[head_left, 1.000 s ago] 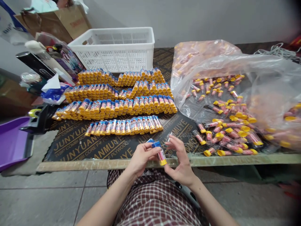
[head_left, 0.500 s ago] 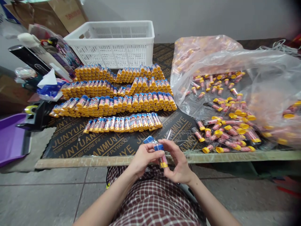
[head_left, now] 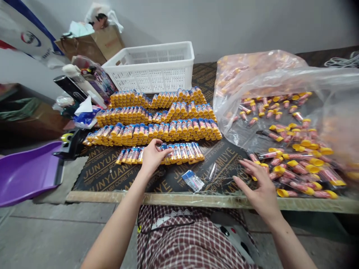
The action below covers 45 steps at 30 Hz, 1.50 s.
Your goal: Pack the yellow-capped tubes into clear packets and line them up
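My left hand (head_left: 153, 154) is over the front row of labelled tubes (head_left: 182, 152), thumb and fingers at the tubes; whether it grips one is hidden. My right hand (head_left: 259, 185), fingers apart and holding nothing, hovers at the left edge of a loose pile of pink tubes with yellow caps (head_left: 303, 168). Between the hands, a stack of blue and white labels (head_left: 193, 181) lies on the dark board beside a small clear plastic piece (head_left: 212, 172). Stacked rows of labelled tubes (head_left: 154, 129) stand behind the front row.
A white plastic basket (head_left: 157, 73) stands at the back. Clear bags (head_left: 252, 74) of pink tubes fill the back right. At the left are a purple dustpan (head_left: 33, 172), a tissue pack (head_left: 85, 117) and a black tape dispenser (head_left: 73, 145). The board's front edge (head_left: 179, 200) runs across.
My hands have parted: the left moved forward to the front row, the right moved right to the loose pile. The tube and labels are out of my hands; the labels lie on the board.
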Each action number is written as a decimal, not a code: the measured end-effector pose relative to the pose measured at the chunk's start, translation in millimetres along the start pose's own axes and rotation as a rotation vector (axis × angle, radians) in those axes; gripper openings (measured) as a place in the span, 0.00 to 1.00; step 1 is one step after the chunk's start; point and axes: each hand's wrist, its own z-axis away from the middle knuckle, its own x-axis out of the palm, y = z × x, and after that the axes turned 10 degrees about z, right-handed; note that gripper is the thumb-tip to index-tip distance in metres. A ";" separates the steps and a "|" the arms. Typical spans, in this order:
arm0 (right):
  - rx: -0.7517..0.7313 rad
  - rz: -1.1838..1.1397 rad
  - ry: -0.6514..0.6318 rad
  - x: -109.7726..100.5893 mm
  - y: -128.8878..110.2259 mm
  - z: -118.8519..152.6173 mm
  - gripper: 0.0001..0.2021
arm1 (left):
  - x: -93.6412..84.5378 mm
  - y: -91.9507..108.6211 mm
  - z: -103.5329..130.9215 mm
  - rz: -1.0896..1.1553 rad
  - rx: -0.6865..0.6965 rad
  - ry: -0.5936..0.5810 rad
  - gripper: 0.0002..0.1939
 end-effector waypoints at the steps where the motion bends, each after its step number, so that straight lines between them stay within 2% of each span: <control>1: -0.015 0.029 -0.001 -0.9 1.2 1.1 0.19 | 0.0 -1.3 -4.7 -0.082 0.017 -0.024 0.25; 3: -0.032 0.079 0.003 -2.0 4.1 3.2 0.16 | 1.4 0.4 -6.8 -0.220 0.048 -0.037 0.25; 5: -0.032 0.137 0.036 -3.4 11.5 3.7 0.15 | 2.9 6.1 0.0 -0.296 0.093 0.038 0.24; 7: -0.030 0.256 0.082 -5.6 24.6 3.0 0.14 | 5.8 12.3 14.3 -0.284 0.157 0.123 0.20; 8: -0.029 0.340 0.089 -6.9 32.4 2.4 0.14 | 8.6 14.5 23.6 -0.255 0.186 0.119 0.18; 9: -0.027 0.433 0.080 -8.0 40.1 1.7 0.14 | 12.7 15.4 33.6 -0.226 0.204 0.073 0.17; 13: -0.034 0.760 -0.032 -7.7 60.5 -1.3 0.15 | 38.6 5.8 67.8 -0.257 0.120 -0.313 0.12; 15: -0.045 0.848 -0.074 -6.0 62.0 -2.3 0.15 | 50.1 -3.8 76.4 -0.282 0.059 -0.374 0.09; 18: -0.044 0.881 -0.100 -4.1 58.9 -2.4 0.13 | 57.9 -14.1 80.6 -0.257 0.022 -0.350 0.06; 24: -0.061 0.683 -0.010 -1.7 48.3 -2.3 0.11 | 56.2 -13.6 84.4 -0.221 0.052 -0.331 0.06; 27: -0.070 0.415 0.016 -0.3 29.7 -2.4 0.12 | 55.3 -10.8 87.3 -0.154 0.055 -0.276 0.05; 30: -0.028 0.095 -0.038 1.5 1.9 0.6 0.13 | 55.2 -7.4 88.5 -0.011 0.043 -0.228 0.07; 32: 0.026 -0.050 -0.064 3.4 -16.6 5.0 0.11 | 55.6 -4.3 88.4 0.209 -0.053 -0.232 0.09; 34: 0.057 -0.170 -0.059 5.7 -31.9 10.7 0.07 | 56.1 -0.5 88.3 0.485 -0.221 -0.243 0.11; 37: 0.041 -0.270 -0.053 9.6 -46.8 19.6 0.07 | 56.6 5.9 88.5 0.785 -0.417 -0.226 0.15; 40: 0.019 -0.294 -0.092 13.3 -53.8 26.9 0.11 | 56.8 11.7 88.5 0.924 -0.489 -0.210 0.19; 45: 0.029 -0.309 -0.067 18.0 -58.1 34.6 0.15 | 57.1 17.3 86.7 1.063 -0.592 -0.146 0.14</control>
